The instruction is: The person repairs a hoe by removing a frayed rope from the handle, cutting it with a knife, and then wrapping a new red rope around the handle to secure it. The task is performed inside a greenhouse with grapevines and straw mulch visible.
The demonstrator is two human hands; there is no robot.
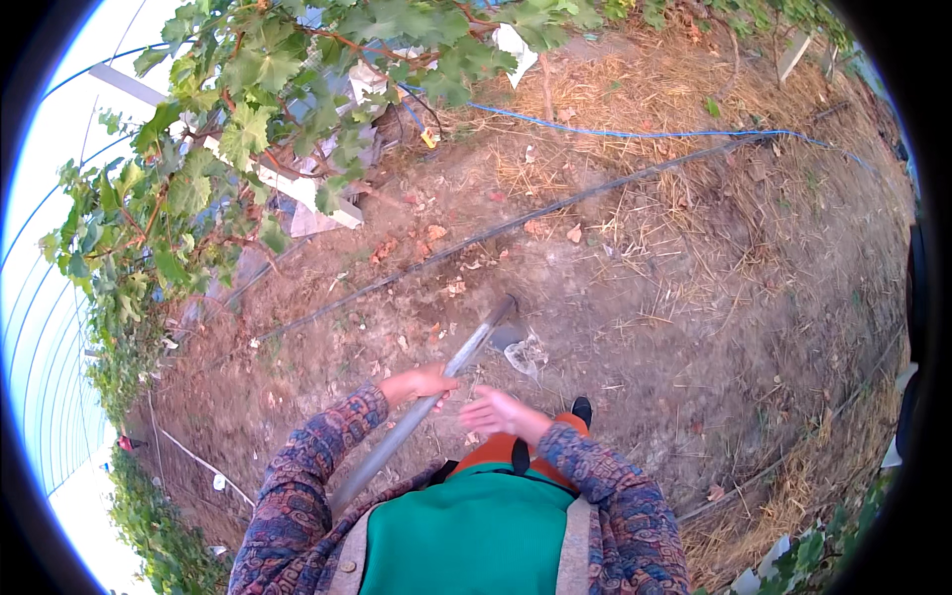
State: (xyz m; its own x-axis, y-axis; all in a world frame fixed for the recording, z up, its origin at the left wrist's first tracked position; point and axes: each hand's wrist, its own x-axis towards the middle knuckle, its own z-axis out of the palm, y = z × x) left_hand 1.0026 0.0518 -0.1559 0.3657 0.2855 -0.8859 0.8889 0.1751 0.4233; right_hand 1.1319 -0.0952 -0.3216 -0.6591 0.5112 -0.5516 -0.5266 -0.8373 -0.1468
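My left hand (422, 385) is wrapped around a long grey pole (387, 451), which slants from beside my left sleeve down to the soil ahead of me. Its far end is dark and meets the ground; whether a blade sits there cannot be made out. Just right of the pole, my right hand (496, 412) is held apart from it with fingers stretched out, slightly blurred, holding nothing. On the soil close to the pole's far end lies a crumpled clear plastic piece (528, 354), with a greyish patch next to it.
A dark hose (476, 241) crosses the bare soil, and a blue line (635, 133) runs beyond it. Grape vines (248, 129) hang at the upper left around a pale post (307, 188). Straw (674, 79) covers the far ground. One dark shoe (582, 408) shows below me.
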